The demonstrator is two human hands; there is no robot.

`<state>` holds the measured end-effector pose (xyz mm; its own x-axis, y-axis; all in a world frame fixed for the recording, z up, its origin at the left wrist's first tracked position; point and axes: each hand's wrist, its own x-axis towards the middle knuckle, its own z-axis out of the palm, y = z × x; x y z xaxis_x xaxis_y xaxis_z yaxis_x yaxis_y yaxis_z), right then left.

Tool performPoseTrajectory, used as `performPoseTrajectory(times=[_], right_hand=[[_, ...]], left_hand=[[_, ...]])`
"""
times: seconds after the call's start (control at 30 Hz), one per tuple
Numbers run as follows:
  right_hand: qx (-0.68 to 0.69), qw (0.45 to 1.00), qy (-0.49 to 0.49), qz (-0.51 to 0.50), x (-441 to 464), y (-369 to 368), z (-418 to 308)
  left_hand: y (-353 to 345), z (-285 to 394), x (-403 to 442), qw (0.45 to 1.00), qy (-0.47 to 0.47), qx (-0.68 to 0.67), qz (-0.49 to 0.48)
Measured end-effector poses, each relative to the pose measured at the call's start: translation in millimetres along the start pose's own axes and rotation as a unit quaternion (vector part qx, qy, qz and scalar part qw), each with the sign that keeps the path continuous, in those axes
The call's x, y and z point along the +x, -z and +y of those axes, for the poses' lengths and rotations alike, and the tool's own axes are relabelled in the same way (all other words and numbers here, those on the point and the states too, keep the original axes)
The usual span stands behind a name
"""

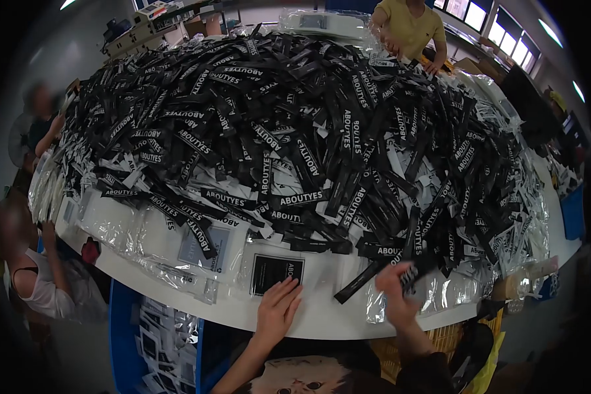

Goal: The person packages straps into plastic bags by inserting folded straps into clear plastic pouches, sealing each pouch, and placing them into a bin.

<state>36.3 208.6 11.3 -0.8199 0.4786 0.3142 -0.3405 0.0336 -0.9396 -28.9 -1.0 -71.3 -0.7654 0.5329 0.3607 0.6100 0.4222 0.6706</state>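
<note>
A large heap of black strips printed ABOUTYES covers the white table. My left hand lies with its fingers stretched out on the lower right part of a clear packet with a black printed card. To the right, my right hand is raised at the front of the heap, blurred by motion. A dark strip shows at its fingers, which are too smeared to tell whether they grip it. Between the hands a single black strip lies slanted on the table.
Clear plastic bags line the front left of the table. Below the edge stand a blue bin full of packets and a yellow crate. A person in a yellow shirt works at the far side; other people are at the left.
</note>
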Motion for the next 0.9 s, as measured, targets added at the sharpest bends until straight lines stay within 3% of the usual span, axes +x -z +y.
performPoseTrajectory(times=[0.03, 0.07, 0.13, 0.17, 0.2, 0.23, 0.3, 0.33, 0.37, 0.4, 0.43, 0.47, 0.57, 0.6, 0.63, 0.67, 0.7, 0.73, 0.83, 0.87, 0.9], right_hand=[[0.072, 0.997, 0.025, -0.006, -20, -2, 11], [-0.028, 0.998, 0.047, -0.044, -48, 5, 50], [-0.109, 0.993, 0.040, -0.035, -58, -10, 54], [-0.092, 0.996, 0.013, 0.012, -62, -24, 43], [-0.045, 0.990, -0.112, 0.074, -73, -28, 47], [-0.045, 0.990, -0.111, 0.076, -78, -27, 47], [-0.031, 0.996, 0.069, 0.046, -82, -25, 36], [-0.065, 0.992, 0.109, 0.002, -74, -27, 30], [-0.065, 0.992, 0.110, 0.002, -84, -23, 42], [-0.089, 0.995, 0.034, 0.000, -102, -16, 64], [-0.113, 0.993, -0.040, -0.003, -100, -18, 67], [0.015, 0.997, -0.026, 0.068, -102, -25, 60], [-0.026, 0.999, 0.020, 0.006, -94, -32, 50], [-0.086, 0.990, -0.102, -0.051, -97, -30, 58], [-0.086, 0.990, -0.101, -0.048, -102, -28, 64], [-0.062, 0.983, -0.164, -0.054, -107, -25, 70], [-0.038, 0.970, -0.230, -0.062, -109, -26, 68], [-0.037, 0.969, -0.236, -0.062, -108, -27, 65], [0.217, 0.938, -0.264, -0.064, -98, -33, 66], [0.218, 0.937, -0.265, -0.064, -94, -36, 65], [0.111, 0.959, -0.252, -0.063, -87, -40, 61]], left_hand=[[-1, -1, -1, 1.000, 0.017, -0.008, 0.011], [-2, -2, -2, 0.999, 0.033, -0.015, 0.022], [3, 2, 2, 0.999, 0.031, -0.016, 0.019], [6, 4, 4, 0.999, 0.026, -0.017, 0.015], [9, 5, 3, 0.999, 0.025, -0.017, 0.013], [13, 6, 3, 1.000, 0.024, -0.012, -0.001], [16, 6, 6, 1.000, 0.022, -0.007, -0.011], [19, 6, 7, 1.000, 0.016, -0.014, -0.012], [21, 5, 8, 1.000, 0.008, -0.021, -0.012], [23, 4, 4, 1.000, 0.007, -0.022, -0.011], [23, 3, -1, 0.995, 0.095, -0.034, -0.027], [21, 1, -2, 0.981, 0.182, -0.048, -0.038], [24, 7, -14, 0.957, 0.261, -0.116, 0.058], [26, 12, -17, 0.957, 0.261, -0.115, 0.055], [26, 20, -17, 0.971, 0.157, -0.084, 0.160], [25, 23, -18, 0.962, 0.050, -0.051, 0.263], [29, 25, -22, 0.969, 0.035, -0.075, 0.234], [31, 29, -24, 0.969, 0.040, -0.073, 0.231], [35, 37, -27, 0.990, -0.063, -0.032, 0.118], [33, 37, -30, 0.991, -0.062, -0.030, 0.118], [32, 36, -31, 0.993, -0.074, -0.004, 0.088]])
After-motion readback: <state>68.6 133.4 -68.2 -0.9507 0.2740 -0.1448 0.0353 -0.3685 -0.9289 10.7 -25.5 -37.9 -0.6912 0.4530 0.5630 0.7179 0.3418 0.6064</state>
